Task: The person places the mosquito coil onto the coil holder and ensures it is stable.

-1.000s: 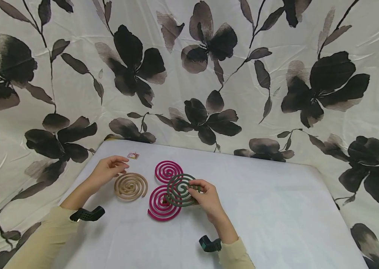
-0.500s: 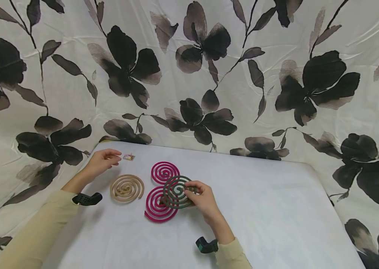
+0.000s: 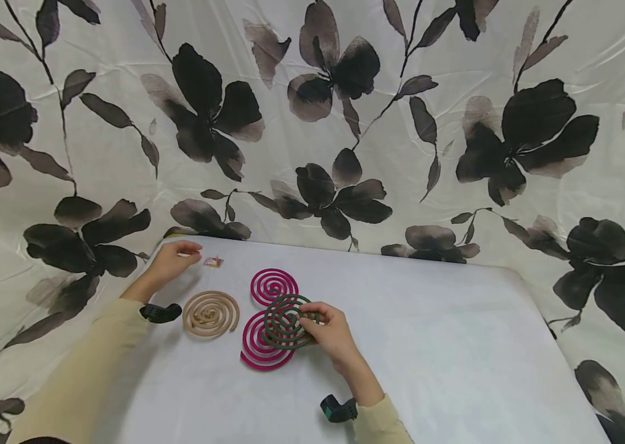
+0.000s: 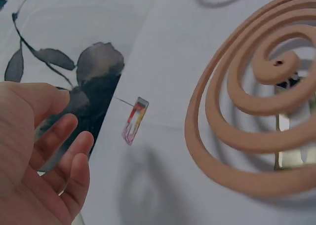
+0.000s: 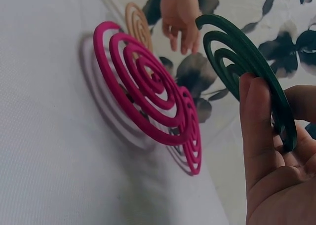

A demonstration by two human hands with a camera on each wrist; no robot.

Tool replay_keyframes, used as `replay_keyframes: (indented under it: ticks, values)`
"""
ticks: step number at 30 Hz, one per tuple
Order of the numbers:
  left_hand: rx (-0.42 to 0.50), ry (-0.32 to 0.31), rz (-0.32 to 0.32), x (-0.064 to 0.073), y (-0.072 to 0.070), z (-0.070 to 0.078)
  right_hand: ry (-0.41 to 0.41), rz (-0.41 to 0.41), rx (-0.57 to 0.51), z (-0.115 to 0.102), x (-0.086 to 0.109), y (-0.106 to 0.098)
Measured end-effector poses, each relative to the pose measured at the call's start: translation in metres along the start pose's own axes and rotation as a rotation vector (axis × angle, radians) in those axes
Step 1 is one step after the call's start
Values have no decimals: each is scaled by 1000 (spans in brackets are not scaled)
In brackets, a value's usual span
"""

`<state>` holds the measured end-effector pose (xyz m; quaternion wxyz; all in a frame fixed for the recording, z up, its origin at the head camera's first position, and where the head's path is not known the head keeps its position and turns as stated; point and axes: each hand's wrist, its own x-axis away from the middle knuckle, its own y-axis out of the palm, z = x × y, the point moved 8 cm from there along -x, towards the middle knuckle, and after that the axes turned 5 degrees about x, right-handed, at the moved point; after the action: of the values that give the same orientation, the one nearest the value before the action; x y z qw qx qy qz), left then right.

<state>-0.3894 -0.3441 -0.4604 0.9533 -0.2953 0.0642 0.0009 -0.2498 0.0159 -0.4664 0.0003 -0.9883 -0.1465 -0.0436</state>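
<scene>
My right hand [image 3: 337, 339] pinches a green mosquito coil [image 5: 264, 67] by its edge, thumb on one face and fingers on the other. In the head view the coil overlaps two magenta coils; the right wrist view shows it apart from them. The nearer magenta coil [image 3: 259, 365] and the farther one [image 3: 274, 287] stand raised off the table. Holding nothing, my left hand [image 3: 171, 265] hovers at the table's far left, its fingers loosely bent. Beside it lies a small colourful flat piece [image 4: 134, 120] with a thin spike. A tan coil [image 3: 211, 314] sits nearer me.
A gold-coloured metal plate [image 4: 296, 151] shows beneath the tan coil. The white table [image 3: 429, 345] ends at a flower-printed cloth [image 3: 440, 55] behind and on the left. Dark bands with cameras sit on both wrists.
My left hand has moved away from the tan coil, toward the far left edge. The green coil, still pinched in my right hand, has shifted slightly left and nearer over the magenta coils.
</scene>
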Motion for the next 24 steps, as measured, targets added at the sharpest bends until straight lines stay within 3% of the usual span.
replay_keyframes:
  ticks: [6,10,14,24]
  values:
    - [13,-69,10,-12,8,-17,1,-3,20,-1,0,0]
    - [37,-71,14,-17,14,-27,4,-4,25,0,0,0]
    - [66,-73,-4,-20,21,-30,15,-5,20,2,0,1]
    - [86,-176,-62,-28,37,-33,19,0,7,2,-1,0]
